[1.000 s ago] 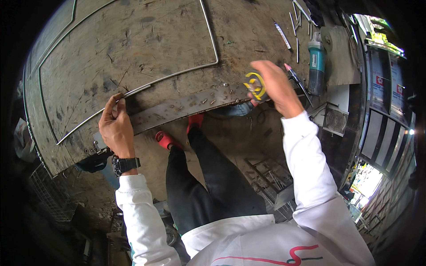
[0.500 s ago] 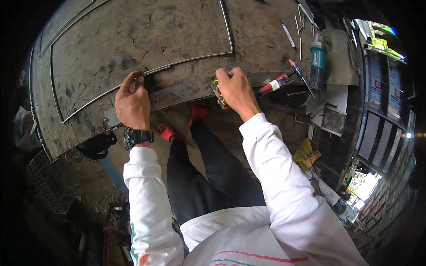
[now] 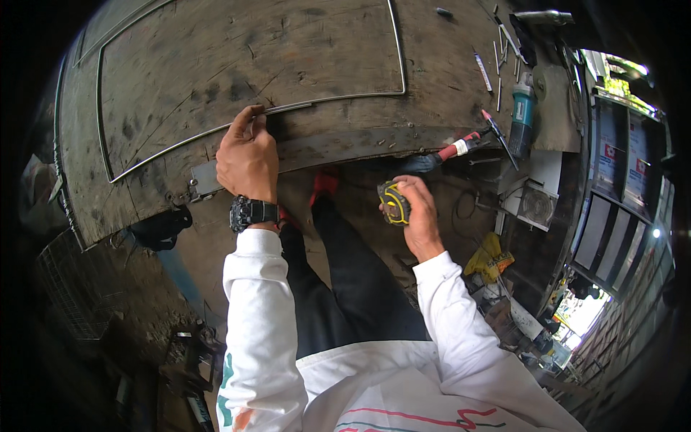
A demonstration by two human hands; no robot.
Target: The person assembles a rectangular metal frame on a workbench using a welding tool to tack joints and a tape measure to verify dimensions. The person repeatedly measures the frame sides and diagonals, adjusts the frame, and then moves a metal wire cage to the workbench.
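Note:
My left hand [image 3: 247, 153] rests on the front edge of a worn wooden workbench [image 3: 216, 65], with thumb and fingers pinching a thin metal rod frame [image 3: 317, 104] that outlines a rectangle on the top. A black watch sits on that wrist. My right hand [image 3: 417, 212] is off the bench, held over the floor, and is closed around a yellow and black tape measure [image 3: 393, 203]. A dark flat steel bar [image 3: 345, 144] runs along the bench's front edge between the two hands.
A red-handled tool [image 3: 461, 147] and a teal angle grinder [image 3: 521, 111] lie at the bench's right end, with several loose rods near them. A black object [image 3: 160, 227] hangs under the bench on the left. Yellow cloth [image 3: 489, 258] and clutter cover the floor to the right.
My right hand has pulled back from the bench edge toward me with the tape measure. My left hand has stayed on the rod while the view shifted.

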